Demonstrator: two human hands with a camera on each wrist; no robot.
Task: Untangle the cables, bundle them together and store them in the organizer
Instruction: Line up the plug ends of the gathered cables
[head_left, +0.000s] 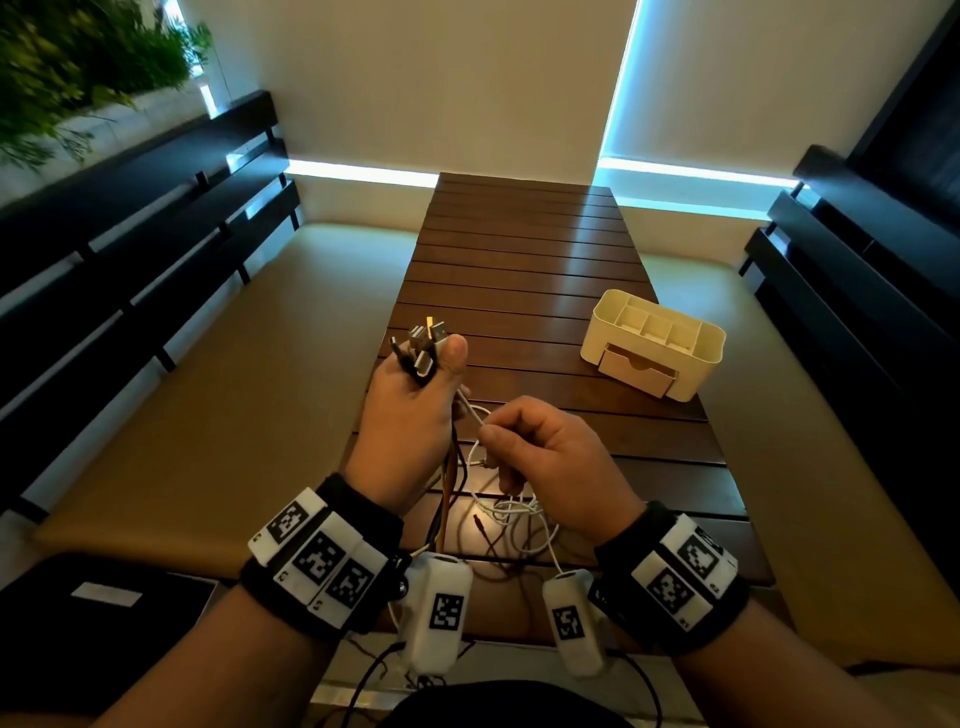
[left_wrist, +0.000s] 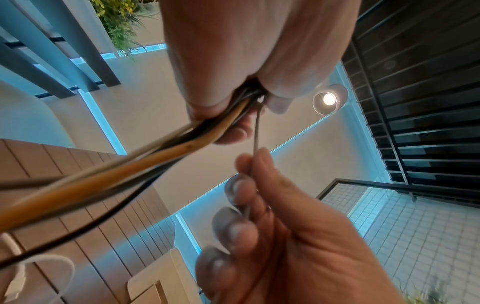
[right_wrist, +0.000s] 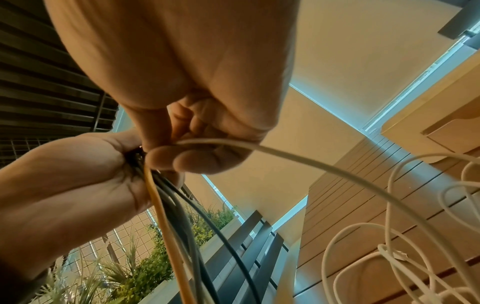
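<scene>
My left hand (head_left: 415, 395) is raised over the table's left edge and grips a bundle of cable ends (head_left: 426, 345), with several plugs sticking out above the fist. Orange, black and grey cables (left_wrist: 145, 158) hang down from that fist (right_wrist: 166, 226). Just to its right, my right hand (head_left: 524, 436) pinches a thin white cable (head_left: 470, 410) that runs up into the left fist (left_wrist: 255, 131). The white cable (right_wrist: 298, 162) trails off into a loose white tangle (head_left: 511, 512) on the table. A cream organizer (head_left: 653, 343) with open top compartments and a small drawer stands to the right.
The slatted brown wooden table (head_left: 519, 260) stretches away ahead. Dark slatted benches (head_left: 130, 234) run along both sides with tan cushions (head_left: 234, 389). A dark flat object (head_left: 104, 613) lies at the lower left. Wrist camera leads hang off the near table edge.
</scene>
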